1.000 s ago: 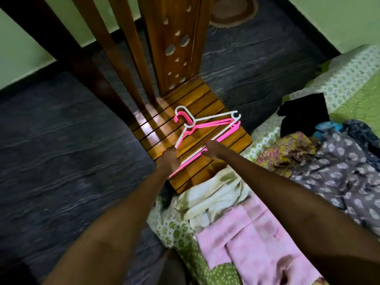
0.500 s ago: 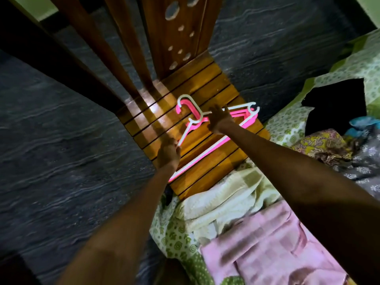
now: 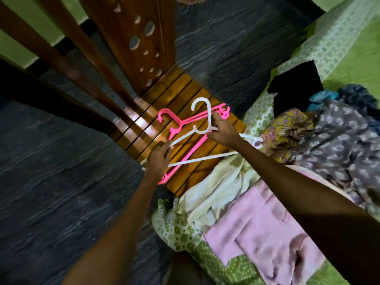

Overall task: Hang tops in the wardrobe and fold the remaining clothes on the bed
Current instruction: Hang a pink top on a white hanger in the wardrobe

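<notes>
A white plastic hanger point(image 3: 202, 118) is raised above the slatted wooden seat of a chair point(image 3: 181, 93). My right hand point(image 3: 223, 131) grips it near the neck, just below the hook. My left hand point(image 3: 159, 159) holds its left shoulder end. Pink hangers point(image 3: 181, 125) lie flat on the seat under the white one. On the bed point(image 3: 349, 48) to the right lie a pink garment point(image 3: 265, 231), a cream cloth point(image 3: 216, 188), a grey floral garment point(image 3: 339, 145), a yellow patterned one point(image 3: 287, 128) and a black piece point(image 3: 296, 87).
The chair's carved wooden back point(image 3: 139, 38) rises at the top centre. Dark patterned floor point(image 3: 51, 182) spreads to the left and behind the chair. A green printed sheet covers the bed, whose corner point(image 3: 176, 227) meets the chair.
My right hand took hold of the white hanger and lifted it off the pink ones, turning its hook upward. My left hand stayed at the hanger's left end.
</notes>
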A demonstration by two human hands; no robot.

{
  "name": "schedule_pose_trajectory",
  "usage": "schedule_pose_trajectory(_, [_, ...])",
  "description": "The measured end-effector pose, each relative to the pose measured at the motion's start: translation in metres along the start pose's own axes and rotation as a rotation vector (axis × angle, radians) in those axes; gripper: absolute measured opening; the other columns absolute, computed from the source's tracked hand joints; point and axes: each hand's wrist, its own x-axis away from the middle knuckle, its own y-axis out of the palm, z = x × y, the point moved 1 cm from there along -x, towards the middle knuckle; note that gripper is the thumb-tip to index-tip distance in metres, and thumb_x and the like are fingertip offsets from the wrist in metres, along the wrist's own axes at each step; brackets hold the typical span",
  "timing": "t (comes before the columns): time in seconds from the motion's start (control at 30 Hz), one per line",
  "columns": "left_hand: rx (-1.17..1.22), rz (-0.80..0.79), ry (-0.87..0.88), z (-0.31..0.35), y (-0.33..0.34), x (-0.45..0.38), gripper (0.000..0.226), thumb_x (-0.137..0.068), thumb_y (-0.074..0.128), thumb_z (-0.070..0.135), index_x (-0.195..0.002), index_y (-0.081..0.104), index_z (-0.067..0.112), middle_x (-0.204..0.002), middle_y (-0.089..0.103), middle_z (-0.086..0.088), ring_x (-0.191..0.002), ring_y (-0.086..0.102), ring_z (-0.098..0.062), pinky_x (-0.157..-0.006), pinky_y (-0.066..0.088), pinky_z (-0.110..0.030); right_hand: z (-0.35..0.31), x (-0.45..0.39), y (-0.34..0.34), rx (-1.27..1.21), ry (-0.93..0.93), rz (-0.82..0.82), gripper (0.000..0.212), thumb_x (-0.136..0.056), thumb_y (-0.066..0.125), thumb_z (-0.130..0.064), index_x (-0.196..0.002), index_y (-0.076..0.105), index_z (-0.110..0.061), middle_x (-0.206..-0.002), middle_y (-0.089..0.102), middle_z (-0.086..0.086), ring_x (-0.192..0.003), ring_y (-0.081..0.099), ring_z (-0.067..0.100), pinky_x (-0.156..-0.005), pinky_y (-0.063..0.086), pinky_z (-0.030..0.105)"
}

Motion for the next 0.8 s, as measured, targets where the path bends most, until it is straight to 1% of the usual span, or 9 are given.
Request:
schedule_pose_trajectory(0.07, [-0.051, -0.048, 0.111, 0.019, 0.001, 0.000, 0.030, -0.092, 0.051, 0.002, -0.119, 0.061, -0.002, -0.097, 0.062, -0.022, -0.088, 0.060, -0.034, -0.077, 0.046, -0.038, 0.012, 0.031, -0.011, -0.055, 0.065, 0.029, 0.056, -0.080, 0.070, -0.029, -0.127, 0.050, -0.007, -0.102, 0.067, 0.016, -0.100, 0.062, 0.034, -0.076, 0.048, 0.040])
schedule_pose_trajectory(0.13, [-0.048, -0.158, 0.167, 0.040, 0.012, 0.000, 0.031, -0.089, 0.050, 0.007, -0.117, 0.062, -0.002, -0.099, 0.063, -0.021, -0.091, 0.062, -0.034, -0.078, 0.043, -0.034, 0.027, 0.067, -0.022, -0.131, 0.144, 0.143, 0.039, -0.084, 0.067, -0.037, -0.111, 0.061, -0.010, -0.091, 0.067, 0.009, -0.095, 0.062, 0.031, -0.071, 0.045, 0.034])
schedule_pose_trajectory(0.2, [-0.020, -0.281, 0.209, 0.067, 0.029, 0.005, 0.036, -0.088, 0.047, 0.014, -0.117, 0.063, -0.002, -0.099, 0.064, -0.022, -0.093, 0.062, -0.034, -0.079, 0.044, -0.035, 0.047, 0.103, -0.032, -0.147, 0.234, 0.285, 0.029, -0.091, 0.059, -0.036, -0.093, 0.065, -0.008, -0.076, 0.063, 0.011, -0.085, 0.062, 0.034, -0.064, 0.035, 0.031])
schedule_pose_trajectory(0.33, [0.001, -0.489, 0.282, 0.126, 0.073, 0.031, 0.039, -0.087, 0.046, 0.016, -0.117, 0.063, -0.003, -0.104, 0.065, -0.025, -0.097, 0.062, -0.032, -0.084, 0.039, -0.028, 0.099, 0.182, -0.048, -0.212, 0.397, 0.425, 0.048, -0.086, 0.044, -0.047, -0.071, 0.059, -0.004, -0.069, 0.064, 0.024, -0.071, 0.061, 0.035, -0.065, 0.044, 0.044])
schedule_pose_trajectory(0.5, [-0.135, -0.543, 0.409, 0.178, 0.137, 0.074, 0.040, -0.080, 0.049, 0.011, -0.115, 0.063, -0.003, -0.098, 0.067, -0.022, -0.091, 0.065, -0.038, -0.085, 0.042, -0.032, 0.159, 0.282, -0.046, -0.332, 0.606, 0.535, 0.033, -0.097, 0.049, -0.026, -0.090, 0.066, 0.001, -0.075, 0.068, 0.019, -0.080, 0.064, 0.037, -0.072, 0.046, 0.041])
schedule_pose_trajectory(0.57, [-0.216, -0.503, 0.405, 0.198, 0.158, 0.085, 0.045, -0.080, 0.057, 0.011, -0.122, 0.057, -0.006, -0.112, 0.062, -0.026, -0.104, 0.059, -0.042, -0.092, 0.044, -0.039, 0.180, 0.322, -0.042, -0.345, 0.708, 0.665, 0.042, -0.097, 0.046, -0.035, -0.089, 0.065, 0.001, -0.080, 0.067, 0.024, -0.082, 0.063, 0.039, -0.071, 0.043, 0.040])
schedule_pose_trajectory(0.63, [-0.259, -0.502, 0.342, 0.219, 0.175, 0.096, 0.051, -0.083, 0.062, 0.009, -0.129, 0.048, -0.007, -0.125, 0.053, -0.029, -0.116, 0.050, -0.043, -0.100, 0.036, -0.045, 0.200, 0.360, -0.039, -0.360, 0.826, 0.784, 0.050, -0.094, 0.043, -0.042, -0.084, 0.061, 0.003, -0.082, 0.065, 0.027, -0.083, 0.062, 0.041, -0.066, 0.038, 0.038])
schedule_pose_trajectory(0.7, [-0.270, -0.518, 0.332, 0.235, 0.192, 0.104, 0.050, -0.082, 0.063, 0.009, -0.127, 0.050, -0.006, -0.123, 0.053, -0.028, -0.114, 0.050, -0.043, -0.097, 0.037, -0.045, 0.219, 0.393, -0.038, -0.346, 0.916, 0.897, 0.055, -0.094, 0.041, -0.045, -0.082, 0.060, 0.006, -0.083, 0.064, 0.029, -0.085, 0.061, 0.043, -0.065, 0.036, 0.038])
schedule_pose_trajectory(0.8, [-0.332, -0.526, 0.412, 0.248, 0.224, 0.108, 0.034, -0.079, 0.060, 0.008, -0.111, 0.061, -0.002, -0.115, 0.057, -0.024, -0.107, 0.056, -0.041, -0.090, 0.044, -0.045, 0.242, 0.424, -0.029, -0.316, 0.979, 1.019, 0.063, -0.084, 0.031, -0.051, -0.089, 0.062, 0.004, -0.085, 0.065, 0.030, -0.084, 0.060, 0.046, -0.068, 0.041, 0.041])
